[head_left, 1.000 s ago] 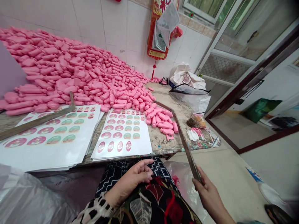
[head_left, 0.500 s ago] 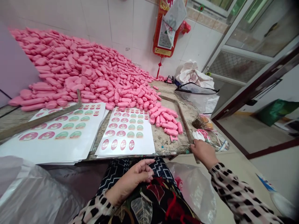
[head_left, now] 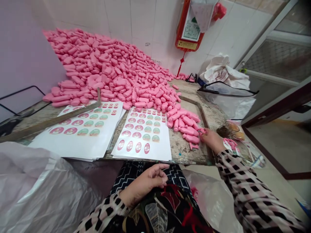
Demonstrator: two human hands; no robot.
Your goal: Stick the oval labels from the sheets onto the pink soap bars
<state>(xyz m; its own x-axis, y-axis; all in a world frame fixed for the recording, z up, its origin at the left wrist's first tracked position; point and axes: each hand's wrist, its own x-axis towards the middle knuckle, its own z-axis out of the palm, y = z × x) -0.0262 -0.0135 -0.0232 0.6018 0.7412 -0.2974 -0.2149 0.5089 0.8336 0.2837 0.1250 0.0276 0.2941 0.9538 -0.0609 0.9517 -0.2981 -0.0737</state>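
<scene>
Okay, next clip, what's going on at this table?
At a worn table, a person's right hand is at the right end of the pink bottle-shaped pieces; whether it grips one is unclear. The left hand lies over the lap, nothing visible in it. Two stacks of sticker sheets lie nearby, a stick across the left one.

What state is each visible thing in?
Pink pieces, heaped loosely
Left hand, loosely curled
Right hand, touching or beside pink pieces, grip unclear
Left sheets, stacked, printed side up, partly under wooden strip
Right sheets, stacked, printed side up
Red calendar, hanging
White bag, crumpled
</scene>
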